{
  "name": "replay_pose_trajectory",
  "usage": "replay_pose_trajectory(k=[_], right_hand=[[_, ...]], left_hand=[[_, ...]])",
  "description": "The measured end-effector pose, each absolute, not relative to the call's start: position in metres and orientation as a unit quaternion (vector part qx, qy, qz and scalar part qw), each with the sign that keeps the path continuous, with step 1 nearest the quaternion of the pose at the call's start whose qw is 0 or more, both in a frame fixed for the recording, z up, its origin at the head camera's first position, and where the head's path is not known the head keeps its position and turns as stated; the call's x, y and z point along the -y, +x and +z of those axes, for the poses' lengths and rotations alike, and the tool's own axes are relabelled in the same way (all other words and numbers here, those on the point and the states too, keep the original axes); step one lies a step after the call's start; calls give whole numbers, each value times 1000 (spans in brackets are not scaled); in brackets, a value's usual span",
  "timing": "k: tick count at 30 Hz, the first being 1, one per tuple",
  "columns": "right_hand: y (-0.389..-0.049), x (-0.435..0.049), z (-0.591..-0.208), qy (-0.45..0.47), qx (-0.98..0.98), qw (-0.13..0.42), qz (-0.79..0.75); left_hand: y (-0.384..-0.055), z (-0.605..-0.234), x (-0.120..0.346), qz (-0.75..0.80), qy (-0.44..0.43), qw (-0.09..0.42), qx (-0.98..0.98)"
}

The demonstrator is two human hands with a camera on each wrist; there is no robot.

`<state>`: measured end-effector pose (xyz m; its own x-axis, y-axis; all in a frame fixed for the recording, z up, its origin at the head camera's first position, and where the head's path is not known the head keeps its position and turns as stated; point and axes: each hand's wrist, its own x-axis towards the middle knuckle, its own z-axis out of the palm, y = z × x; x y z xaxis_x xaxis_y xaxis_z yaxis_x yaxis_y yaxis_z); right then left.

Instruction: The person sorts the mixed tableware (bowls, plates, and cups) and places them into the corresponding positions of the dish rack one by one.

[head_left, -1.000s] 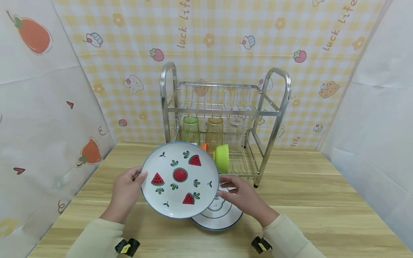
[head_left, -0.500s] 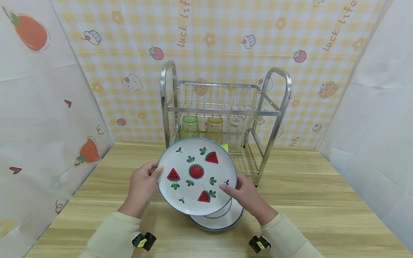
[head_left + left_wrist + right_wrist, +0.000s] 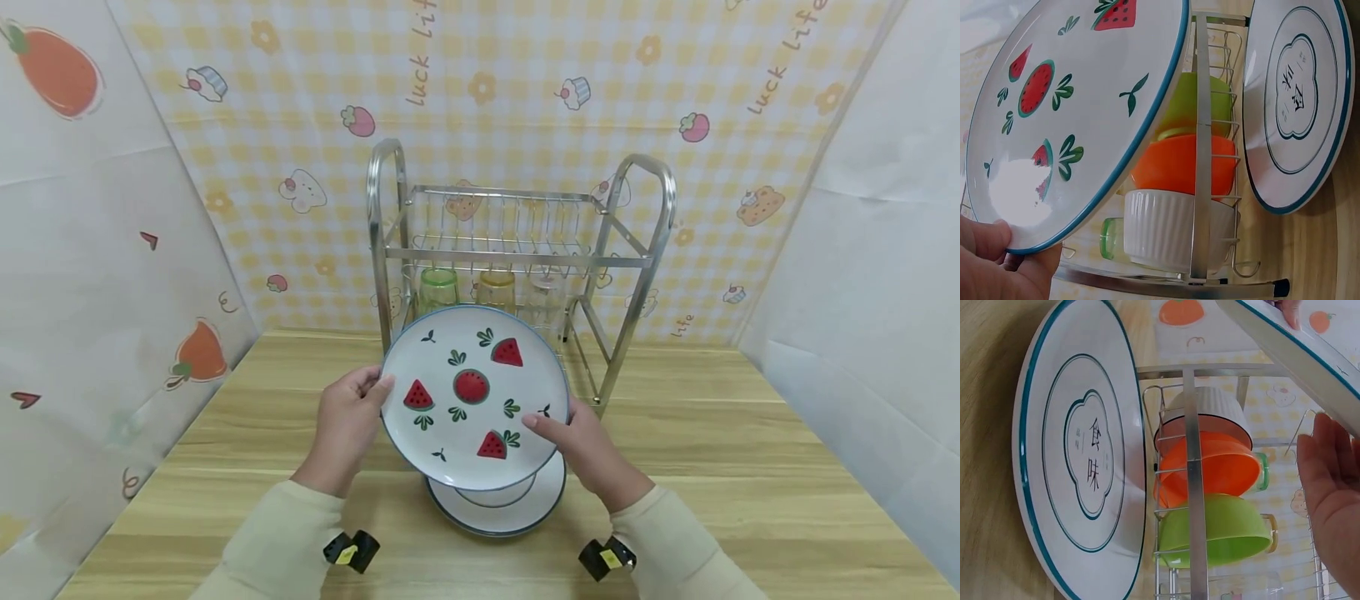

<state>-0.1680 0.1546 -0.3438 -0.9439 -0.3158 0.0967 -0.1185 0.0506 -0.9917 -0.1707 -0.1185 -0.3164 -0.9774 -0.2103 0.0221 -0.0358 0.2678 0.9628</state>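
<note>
A white plate [image 3: 450, 437] with watermelon drawings and a blue rim is held up, tilted, between both hands. My left hand [image 3: 347, 429] pinches its left edge, thumb on the face and fingers behind. On the right edge, the right hand [image 3: 592, 454] grips it with the thumb over the decorated side; in the right wrist view its fingers [image 3: 1329, 450] are under the plate's back. Below lies another white plate [image 3: 1100, 537] with a dark rim and lettering, on the table; the held plate partly covers it in the head view.
Behind the held plate stands a two-tier metal dish rack [image 3: 517, 260]. Its lower tier holds a green glass [image 3: 438, 287], a yellow glass [image 3: 497, 289], a clear glass [image 3: 546, 300], a white bowl [image 3: 1163, 228], an orange bowl [image 3: 1169, 165] and a lime bowl [image 3: 1222, 528].
Both hands hold the watermelon plate throughout. It has moved right and slightly up, now covering the lime bowl in the head view. The right thumb has come onto the plate's face.
</note>
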Motion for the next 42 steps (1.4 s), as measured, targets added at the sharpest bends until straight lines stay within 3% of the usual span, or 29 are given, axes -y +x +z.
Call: replay_pose_trajectory(k=[7, 24, 42], right_hand=[[-169, -156, -341, -168, -687, 89, -701], [-168, -155, -330, -105, -704, 22, -702], [-160, -151, -314, -58, -713, -11, -699]], left_hand=[[-174, -314, 114, -610, 73, 65, 787], [-174, -305, 104, -621, 74, 68, 777], [-176, -298, 102, -626, 49, 63, 775]])
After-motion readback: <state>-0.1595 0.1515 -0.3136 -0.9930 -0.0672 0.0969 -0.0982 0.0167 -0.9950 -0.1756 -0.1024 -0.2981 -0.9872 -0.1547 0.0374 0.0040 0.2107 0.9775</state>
